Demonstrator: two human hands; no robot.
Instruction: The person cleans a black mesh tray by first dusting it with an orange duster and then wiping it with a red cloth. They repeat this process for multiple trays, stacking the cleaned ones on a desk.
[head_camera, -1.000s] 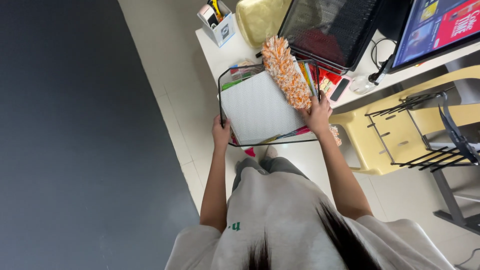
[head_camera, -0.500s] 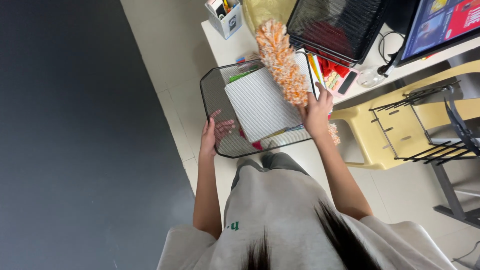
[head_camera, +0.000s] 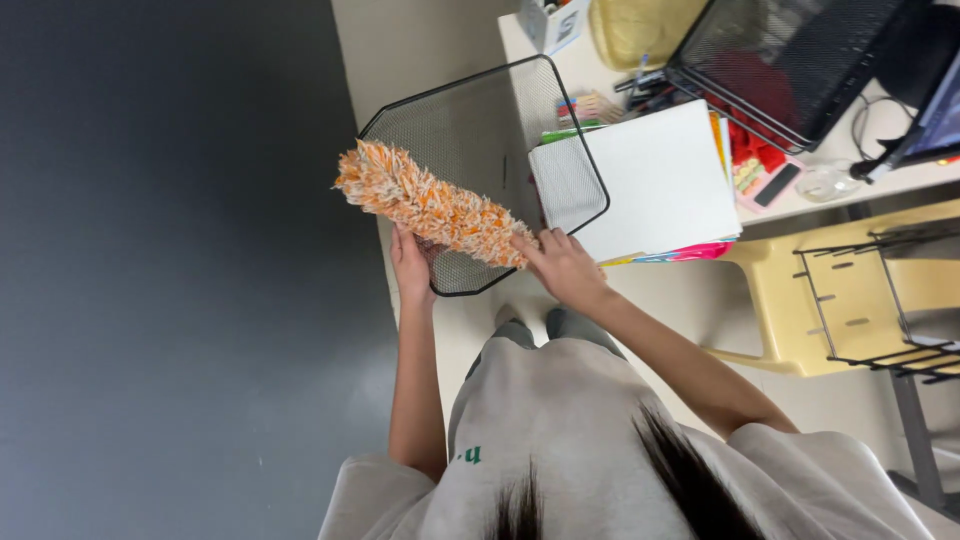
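Dusting step in hand: left hand (head_camera: 410, 265) grips the mesh tray (head_camera: 470, 150), lifted beside the worktop (head_camera: 800, 205), right hand (head_camera: 560, 265) closed on the orange duster (head_camera: 430, 205) laid across it; next stroke likely needs the tray steady.

**Box and screen at the far desk edge**

A small white box (head_camera: 553, 20) with dark printed panels stands at the top edge of the desk, well beyond the fingertips (head_camera: 400, 235) of the left hand and up to their right. A screen (head_camera: 940, 115) glowing blue with a strip of red sits at the far right edge, well apart from the fingers (head_camera: 535, 245) of the right hand.
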